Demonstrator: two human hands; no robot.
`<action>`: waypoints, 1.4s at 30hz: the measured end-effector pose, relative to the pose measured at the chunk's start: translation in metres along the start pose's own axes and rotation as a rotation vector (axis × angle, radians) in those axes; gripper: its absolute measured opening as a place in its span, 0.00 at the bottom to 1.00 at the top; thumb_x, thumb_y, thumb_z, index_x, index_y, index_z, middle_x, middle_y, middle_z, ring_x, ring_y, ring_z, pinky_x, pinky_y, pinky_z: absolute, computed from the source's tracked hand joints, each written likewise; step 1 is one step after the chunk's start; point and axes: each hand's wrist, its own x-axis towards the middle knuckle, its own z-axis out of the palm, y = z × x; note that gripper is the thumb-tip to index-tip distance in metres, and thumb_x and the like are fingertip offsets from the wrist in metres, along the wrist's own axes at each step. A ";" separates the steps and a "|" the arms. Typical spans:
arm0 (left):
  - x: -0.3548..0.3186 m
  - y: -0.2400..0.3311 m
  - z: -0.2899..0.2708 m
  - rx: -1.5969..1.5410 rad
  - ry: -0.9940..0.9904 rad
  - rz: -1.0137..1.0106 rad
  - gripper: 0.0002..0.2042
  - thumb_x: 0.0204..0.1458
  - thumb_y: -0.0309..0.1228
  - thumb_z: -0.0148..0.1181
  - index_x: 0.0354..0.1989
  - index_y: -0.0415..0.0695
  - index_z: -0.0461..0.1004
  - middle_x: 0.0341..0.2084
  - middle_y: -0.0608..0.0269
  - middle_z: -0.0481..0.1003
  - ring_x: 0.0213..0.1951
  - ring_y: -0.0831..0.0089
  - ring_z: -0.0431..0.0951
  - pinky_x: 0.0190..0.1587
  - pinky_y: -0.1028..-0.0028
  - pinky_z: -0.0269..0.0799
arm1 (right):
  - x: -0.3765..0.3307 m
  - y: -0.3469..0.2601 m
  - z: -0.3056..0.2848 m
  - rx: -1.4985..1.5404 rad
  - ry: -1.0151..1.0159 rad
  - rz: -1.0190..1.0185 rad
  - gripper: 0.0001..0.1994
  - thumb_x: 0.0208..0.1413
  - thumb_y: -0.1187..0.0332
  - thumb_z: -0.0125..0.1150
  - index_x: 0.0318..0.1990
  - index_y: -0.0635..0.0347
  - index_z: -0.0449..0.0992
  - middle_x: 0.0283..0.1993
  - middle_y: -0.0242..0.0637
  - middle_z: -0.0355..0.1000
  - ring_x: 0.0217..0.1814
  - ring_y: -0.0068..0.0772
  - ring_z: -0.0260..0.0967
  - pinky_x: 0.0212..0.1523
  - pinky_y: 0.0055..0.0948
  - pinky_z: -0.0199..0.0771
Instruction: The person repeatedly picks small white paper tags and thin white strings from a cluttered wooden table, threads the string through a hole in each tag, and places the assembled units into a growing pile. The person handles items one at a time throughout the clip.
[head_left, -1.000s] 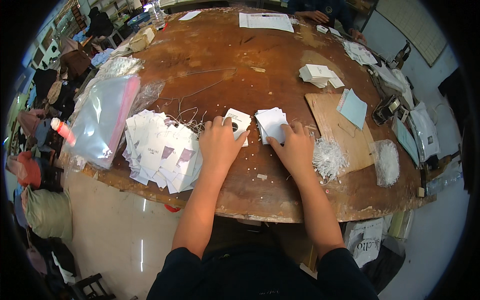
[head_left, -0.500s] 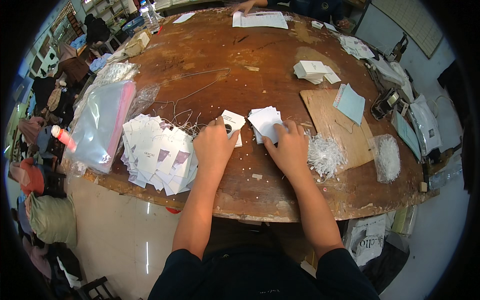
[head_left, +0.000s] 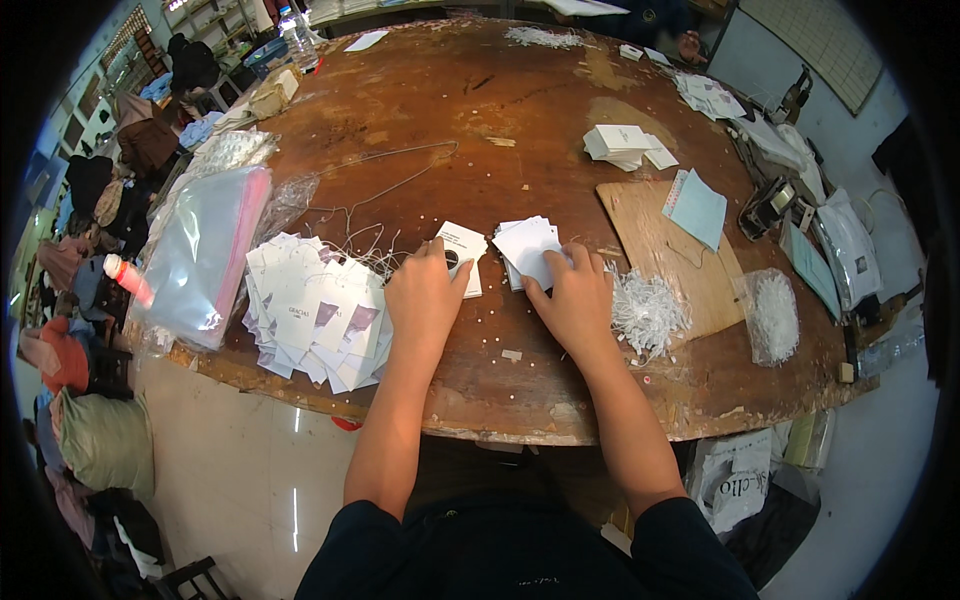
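— While the left hand lay over the white card, what had altered from a second before?

— Little. Both hands had held their places on the wooden table; only the view had tipped a bit. The right hand stayed on the small stack of cards, so I judged the sorting to be mid-step, one card parted from the stack.

— And the grips?

— Left fingers were pressed together flat on the card's lower edge, thumb beside it, pinning more than pinching. The right fingers were spread over the stack's near corner; whether they pinched a card I couldn't tell.

— How did the card look?

— White, rectangular, with a dark round mark, lying just left of the stack. A heap of printed tags sat to the left, white shredded strings to the right.
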 end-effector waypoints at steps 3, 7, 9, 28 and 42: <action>-0.001 -0.001 0.002 -0.027 0.033 0.033 0.19 0.51 0.42 0.70 0.43 0.38 0.80 0.37 0.49 0.82 0.38 0.50 0.84 0.38 0.59 0.79 | 0.000 0.000 0.000 0.003 -0.005 0.009 0.21 0.51 0.55 0.71 0.46 0.60 0.82 0.56 0.45 0.73 0.58 0.49 0.69 0.53 0.48 0.69; -0.001 -0.003 0.003 -0.013 0.102 0.070 0.20 0.51 0.41 0.70 0.45 0.38 0.80 0.39 0.48 0.82 0.40 0.51 0.83 0.39 0.59 0.79 | 0.000 0.001 0.000 0.000 -0.001 0.004 0.20 0.51 0.55 0.72 0.46 0.60 0.82 0.55 0.45 0.74 0.58 0.49 0.69 0.52 0.48 0.69; -0.001 -0.003 0.003 -0.008 0.115 0.075 0.20 0.51 0.41 0.70 0.46 0.39 0.80 0.39 0.48 0.82 0.40 0.51 0.83 0.40 0.59 0.79 | 0.000 0.001 0.000 -0.002 -0.005 0.007 0.20 0.51 0.55 0.72 0.46 0.59 0.82 0.55 0.44 0.74 0.57 0.49 0.69 0.52 0.48 0.69; -0.001 -0.008 0.003 -0.146 0.157 0.075 0.19 0.49 0.35 0.71 0.46 0.37 0.80 0.40 0.49 0.81 0.42 0.52 0.82 0.43 0.61 0.78 | 0.000 0.001 0.000 -0.009 -0.001 -0.003 0.21 0.50 0.55 0.72 0.46 0.59 0.82 0.54 0.45 0.74 0.56 0.49 0.70 0.51 0.48 0.70; -0.022 -0.008 0.000 -1.575 0.023 -0.453 0.19 0.62 0.26 0.60 0.61 0.37 0.68 0.46 0.58 0.78 0.49 0.71 0.79 0.52 0.69 0.76 | 0.003 -0.005 -0.006 0.182 0.178 -0.081 0.18 0.50 0.60 0.72 0.45 0.61 0.82 0.53 0.48 0.71 0.54 0.50 0.68 0.49 0.45 0.70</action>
